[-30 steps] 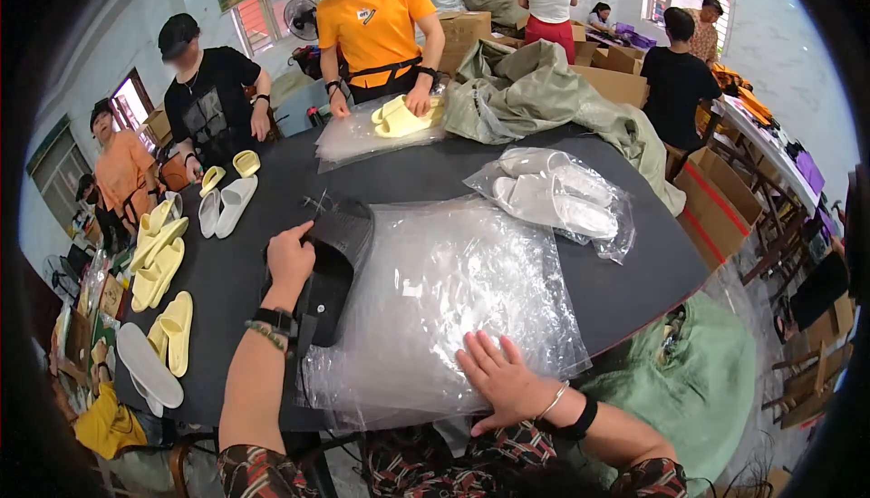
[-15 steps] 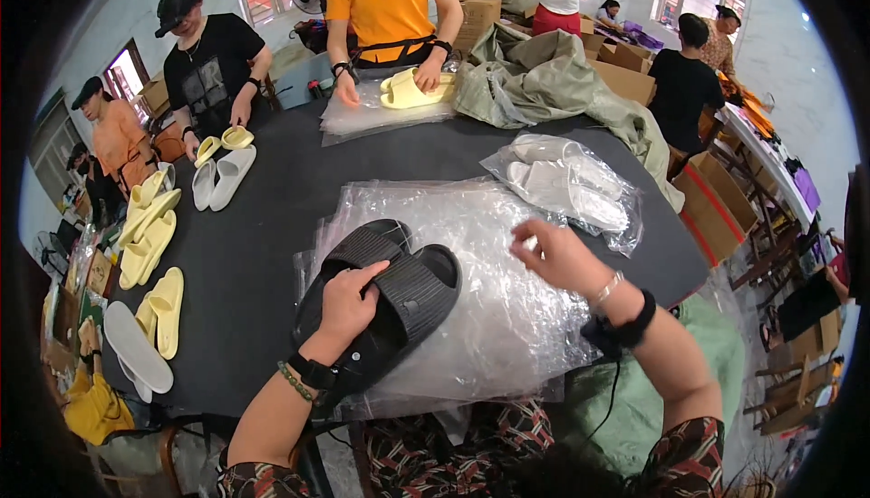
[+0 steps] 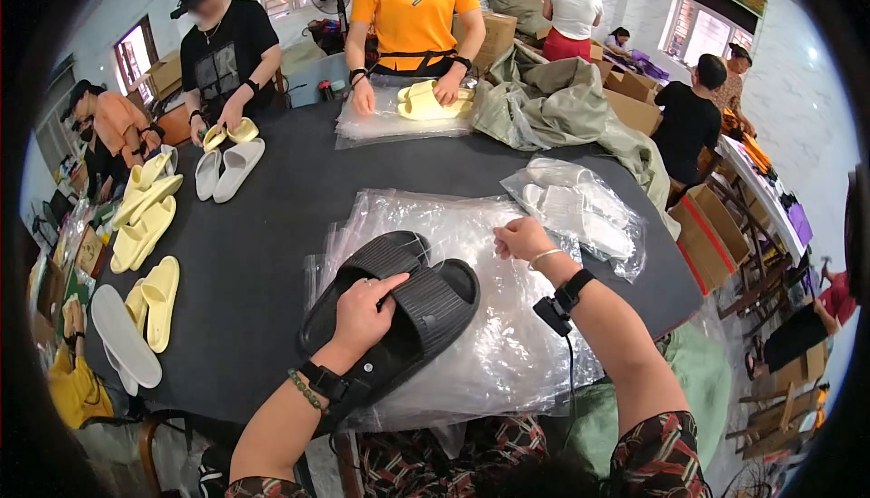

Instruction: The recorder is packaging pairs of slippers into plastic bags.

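A pair of black ridged slide slippers (image 3: 442, 303) lies tilted on a stack of clear plastic bags (image 3: 517, 335) in front of me. My left hand (image 3: 364, 312) is closed on the strap of the slippers, its index finger stretched across toward the right one. A thin pale loop (image 3: 430, 250) shows between the slippers near their far ends. To the right, over the bags, my right hand (image 3: 523, 241) has its fingers curled in a pinch; I cannot make out anything in them. It is apart from the slippers.
Bagged white slippers (image 3: 584, 212) lie at the back right. Yellow slippers (image 3: 145, 235) and grey slippers (image 3: 125, 335) line the left edge. Across the dark table (image 3: 263, 271), one person handles yellow slippers (image 3: 433, 101) on bags; another stands further left. A green-grey sheet (image 3: 562, 99) covers the far right corner.
My right hand has moved left, closer to the slippers, and its fingers have drawn into a pinch. The left hand keeps its hold on the slippers. The whole view has shifted slightly.
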Action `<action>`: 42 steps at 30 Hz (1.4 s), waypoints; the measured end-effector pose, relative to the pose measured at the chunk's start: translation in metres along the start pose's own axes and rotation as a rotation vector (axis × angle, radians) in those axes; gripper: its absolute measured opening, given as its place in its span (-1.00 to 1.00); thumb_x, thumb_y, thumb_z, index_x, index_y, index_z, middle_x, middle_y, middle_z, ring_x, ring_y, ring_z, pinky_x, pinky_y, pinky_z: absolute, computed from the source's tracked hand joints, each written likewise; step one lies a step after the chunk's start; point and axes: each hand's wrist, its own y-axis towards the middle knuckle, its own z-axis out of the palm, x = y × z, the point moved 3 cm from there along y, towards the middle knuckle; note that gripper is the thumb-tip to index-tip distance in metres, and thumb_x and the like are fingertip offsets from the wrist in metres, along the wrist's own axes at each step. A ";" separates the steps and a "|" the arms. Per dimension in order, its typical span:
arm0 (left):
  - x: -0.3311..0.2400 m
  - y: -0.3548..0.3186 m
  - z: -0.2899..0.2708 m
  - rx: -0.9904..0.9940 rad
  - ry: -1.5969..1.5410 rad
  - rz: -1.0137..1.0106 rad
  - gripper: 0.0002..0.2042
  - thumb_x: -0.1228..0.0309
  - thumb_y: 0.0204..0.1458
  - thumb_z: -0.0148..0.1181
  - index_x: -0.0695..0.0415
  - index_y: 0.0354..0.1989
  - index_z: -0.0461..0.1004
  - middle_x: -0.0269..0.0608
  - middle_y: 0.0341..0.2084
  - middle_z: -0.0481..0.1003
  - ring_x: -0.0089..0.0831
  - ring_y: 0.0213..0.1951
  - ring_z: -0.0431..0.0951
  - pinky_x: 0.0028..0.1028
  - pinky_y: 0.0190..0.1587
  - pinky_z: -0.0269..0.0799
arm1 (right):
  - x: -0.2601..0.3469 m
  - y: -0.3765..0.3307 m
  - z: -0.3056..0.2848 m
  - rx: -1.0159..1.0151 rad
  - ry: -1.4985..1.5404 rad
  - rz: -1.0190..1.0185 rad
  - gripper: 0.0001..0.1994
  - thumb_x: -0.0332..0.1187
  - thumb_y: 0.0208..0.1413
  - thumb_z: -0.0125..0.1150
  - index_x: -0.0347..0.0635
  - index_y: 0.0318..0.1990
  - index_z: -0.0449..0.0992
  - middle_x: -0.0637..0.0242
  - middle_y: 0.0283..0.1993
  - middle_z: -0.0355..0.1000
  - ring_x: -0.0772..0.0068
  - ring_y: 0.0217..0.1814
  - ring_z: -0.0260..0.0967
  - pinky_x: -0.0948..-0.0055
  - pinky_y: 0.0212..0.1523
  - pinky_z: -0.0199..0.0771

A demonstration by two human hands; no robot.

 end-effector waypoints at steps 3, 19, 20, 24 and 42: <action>0.001 0.001 0.000 -0.009 -0.009 0.003 -0.58 0.58 -0.08 0.18 -0.10 -0.01 0.59 -0.20 -0.52 0.48 -0.15 -0.37 0.46 -0.23 -0.27 0.43 | -0.006 0.000 0.001 -0.014 0.074 -0.039 -0.76 -0.35 0.23 0.18 -0.42 -0.35 0.56 0.19 -0.48 0.55 0.45 -0.49 0.53 0.46 -0.44 0.55; 0.001 0.000 0.001 -0.030 -0.003 0.026 -0.59 0.59 -0.09 0.17 -0.06 -0.02 0.59 -0.18 -0.54 0.47 -0.13 -0.40 0.45 -0.22 -0.29 0.43 | 0.007 -0.004 -0.018 0.017 0.338 0.101 -0.73 -0.17 0.24 0.18 -0.18 -0.38 0.52 0.39 -0.46 0.48 0.52 -0.44 0.50 0.51 -0.41 0.47; 0.001 0.001 0.001 -0.046 -0.012 0.046 -0.59 0.59 -0.09 0.17 -0.06 -0.02 0.60 -0.18 -0.54 0.47 -0.13 -0.40 0.45 -0.22 -0.29 0.43 | 0.007 -0.001 -0.018 -0.003 0.284 0.077 -0.70 -0.13 0.26 0.15 -0.19 -0.37 0.52 0.37 -0.48 0.49 0.49 -0.46 0.51 0.50 -0.41 0.48; 0.001 -0.001 0.001 -0.039 -0.017 0.036 -0.59 0.59 -0.09 0.17 -0.06 -0.03 0.60 -0.17 -0.54 0.47 -0.13 -0.40 0.45 -0.23 -0.29 0.43 | 0.014 -0.011 -0.015 0.016 0.247 0.077 -0.67 -0.11 0.26 0.16 -0.21 -0.38 0.52 0.34 -0.48 0.50 0.45 -0.45 0.53 0.50 -0.44 0.49; 0.003 0.000 0.001 -0.006 -0.019 0.009 -0.57 0.62 -0.11 0.21 -0.04 -0.01 0.61 -0.13 -0.46 0.51 -0.11 -0.38 0.45 -0.24 -0.28 0.40 | -0.002 -0.015 -0.041 0.092 0.174 0.162 -0.60 -0.01 0.25 0.16 -0.25 -0.24 0.49 0.32 -0.39 0.50 0.45 -0.44 0.52 0.50 -0.49 0.42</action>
